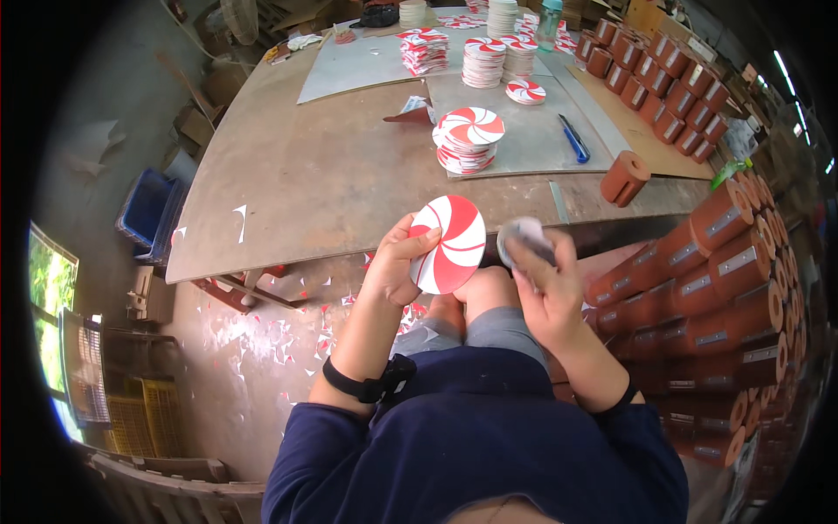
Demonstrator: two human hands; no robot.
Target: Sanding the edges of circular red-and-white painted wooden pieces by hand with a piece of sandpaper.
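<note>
Above my lap, my left hand grips a round red-and-white swirl disc by its left edge, thumb on the printed face. My right hand is just right of the disc, apart from it. Its fingers close around a small, rounded grey-white object, smeared by motion, so its kind is unclear. Straight ahead, near the table's front edge, stands an uneven stack of similar swirl discs. A blue utility knife lies to the right of that stack.
Further back on the table are more disc stacks and a bottle. Brown cylinders crowd the far right; one stands by the front edge. Many more pile up beside my right arm. Paper scraps litter the floor.
</note>
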